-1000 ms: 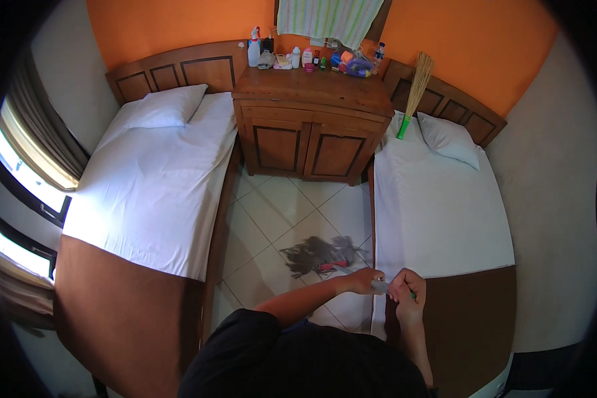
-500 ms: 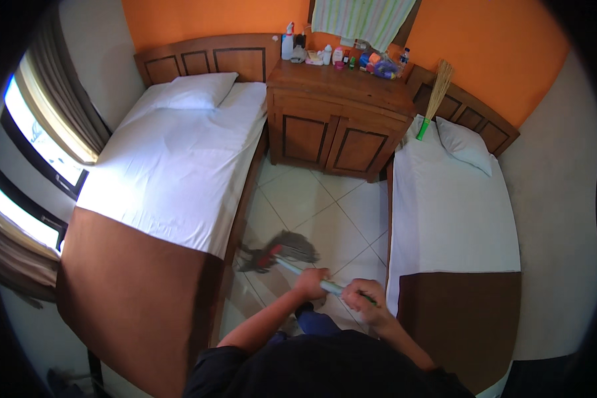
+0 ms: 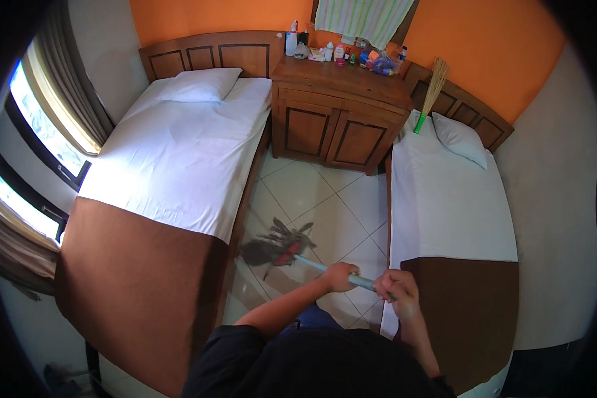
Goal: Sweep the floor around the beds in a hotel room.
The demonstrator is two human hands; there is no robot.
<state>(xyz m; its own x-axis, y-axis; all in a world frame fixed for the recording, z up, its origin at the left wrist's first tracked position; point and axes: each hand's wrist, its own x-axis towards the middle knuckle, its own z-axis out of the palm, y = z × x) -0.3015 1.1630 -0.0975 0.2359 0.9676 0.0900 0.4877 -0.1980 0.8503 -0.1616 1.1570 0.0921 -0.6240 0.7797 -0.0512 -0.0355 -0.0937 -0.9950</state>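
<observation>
Both my hands are wrapped round the pale handle of a mop [image 3: 308, 263], which slants down to the left. My left hand [image 3: 340, 276] grips it lower, closer to the head. Higher up, near the handle's end, my right hand [image 3: 397, 286] is closed on it. Grey-brown strands of the mop head [image 3: 264, 252] lie on the floor tiles beside the left bed, some spread outward around a red clamp. The strands on the left look slightly blurred.
The left bed [image 3: 172, 152] and right bed [image 3: 454, 199] flank a strip of tiled floor [image 3: 331, 212]. A wooden cabinet [image 3: 338, 86] stands at the far end, bottles on top. A stick broom [image 3: 433, 93] leans at the right bed's headboard.
My hands and the mop handle have moved to the right. The mop head has shifted slightly right, and its strands now spread differently, with a clump to the left.
</observation>
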